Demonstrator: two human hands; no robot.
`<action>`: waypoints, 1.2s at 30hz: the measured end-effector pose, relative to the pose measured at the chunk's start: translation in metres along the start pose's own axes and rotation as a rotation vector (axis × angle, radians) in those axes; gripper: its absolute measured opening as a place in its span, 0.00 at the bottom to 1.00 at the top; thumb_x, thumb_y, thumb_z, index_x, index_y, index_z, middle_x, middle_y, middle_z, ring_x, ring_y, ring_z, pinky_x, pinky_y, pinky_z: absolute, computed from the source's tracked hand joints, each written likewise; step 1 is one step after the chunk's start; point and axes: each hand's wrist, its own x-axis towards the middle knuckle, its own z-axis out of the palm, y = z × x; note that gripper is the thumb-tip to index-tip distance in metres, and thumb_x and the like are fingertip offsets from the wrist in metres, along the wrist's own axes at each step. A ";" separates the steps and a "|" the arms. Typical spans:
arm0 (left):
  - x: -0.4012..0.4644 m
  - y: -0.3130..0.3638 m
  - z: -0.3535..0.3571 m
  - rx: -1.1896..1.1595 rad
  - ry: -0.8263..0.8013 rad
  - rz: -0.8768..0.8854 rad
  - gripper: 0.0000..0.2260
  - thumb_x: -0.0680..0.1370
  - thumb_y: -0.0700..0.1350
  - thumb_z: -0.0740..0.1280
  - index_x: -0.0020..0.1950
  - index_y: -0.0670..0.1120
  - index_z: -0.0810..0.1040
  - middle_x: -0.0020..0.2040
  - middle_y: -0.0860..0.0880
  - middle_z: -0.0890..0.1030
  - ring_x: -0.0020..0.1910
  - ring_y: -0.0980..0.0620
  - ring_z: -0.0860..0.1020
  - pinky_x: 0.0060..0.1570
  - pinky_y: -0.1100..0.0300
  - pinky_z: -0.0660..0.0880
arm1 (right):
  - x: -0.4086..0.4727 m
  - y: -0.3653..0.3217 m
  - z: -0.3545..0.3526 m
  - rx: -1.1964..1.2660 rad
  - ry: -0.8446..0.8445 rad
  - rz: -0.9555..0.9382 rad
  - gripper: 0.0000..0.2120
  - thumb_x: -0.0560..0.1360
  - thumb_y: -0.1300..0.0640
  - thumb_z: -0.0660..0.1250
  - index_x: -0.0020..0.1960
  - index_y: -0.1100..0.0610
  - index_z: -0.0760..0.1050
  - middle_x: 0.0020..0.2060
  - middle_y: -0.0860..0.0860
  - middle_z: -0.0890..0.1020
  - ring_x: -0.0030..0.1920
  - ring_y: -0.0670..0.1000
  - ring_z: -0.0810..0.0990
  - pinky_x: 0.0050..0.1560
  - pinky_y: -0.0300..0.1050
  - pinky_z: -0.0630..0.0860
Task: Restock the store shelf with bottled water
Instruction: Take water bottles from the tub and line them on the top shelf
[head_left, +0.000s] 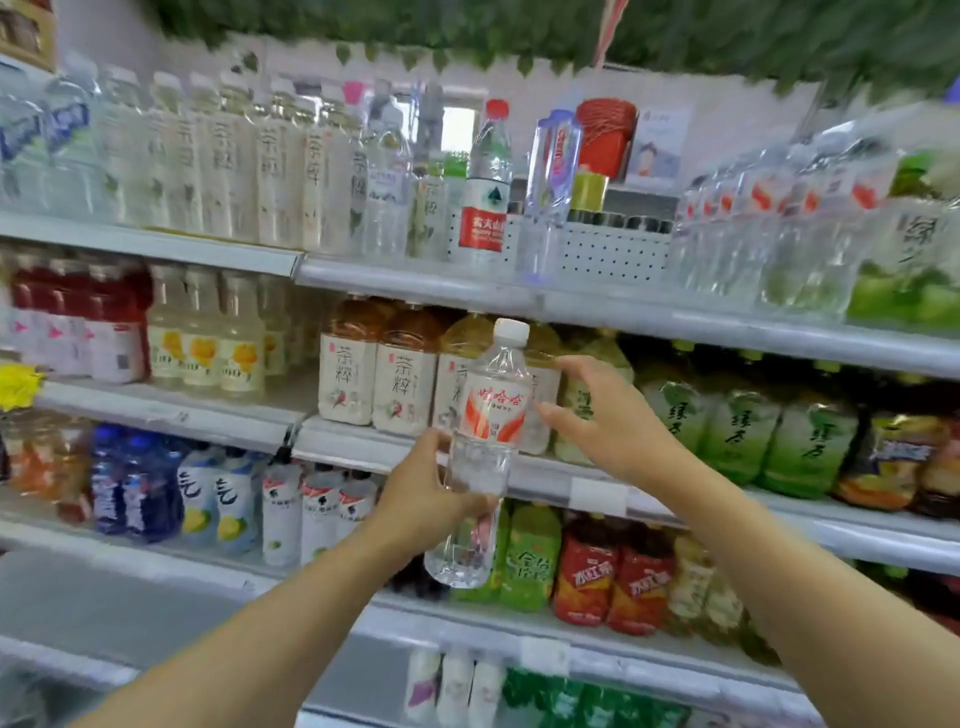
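shelf (415, 280) | tiered, white | rows of bottled drinks standing upright on every tier

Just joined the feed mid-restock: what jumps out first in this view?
A clear water bottle with a white cap and red-and-white label, held up at centre frame by the left hand gripping its lower half. The right hand hovers open just right of it. Behind them, crowded shelves of drinks: amber tea bottles mid-shelf, green ones to the right.
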 end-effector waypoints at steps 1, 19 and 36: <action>0.005 0.014 0.008 -0.006 -0.008 0.024 0.23 0.68 0.43 0.76 0.57 0.50 0.68 0.49 0.48 0.81 0.47 0.51 0.80 0.43 0.60 0.76 | -0.001 0.008 -0.015 -0.044 0.033 0.014 0.28 0.76 0.49 0.67 0.72 0.53 0.62 0.70 0.50 0.67 0.69 0.49 0.65 0.67 0.43 0.61; 0.116 0.232 0.164 -0.055 0.027 0.307 0.24 0.70 0.48 0.75 0.59 0.48 0.67 0.55 0.45 0.77 0.53 0.44 0.78 0.57 0.45 0.75 | 0.029 0.165 -0.200 -0.365 0.181 0.141 0.32 0.76 0.48 0.67 0.74 0.54 0.58 0.72 0.52 0.61 0.73 0.53 0.56 0.72 0.47 0.55; 0.247 0.300 0.236 -0.184 0.144 0.329 0.21 0.70 0.43 0.74 0.58 0.47 0.68 0.54 0.47 0.79 0.52 0.46 0.78 0.56 0.44 0.75 | 0.082 0.239 -0.189 -0.548 0.332 -0.079 0.24 0.76 0.46 0.64 0.69 0.54 0.67 0.72 0.48 0.59 0.72 0.50 0.52 0.72 0.46 0.53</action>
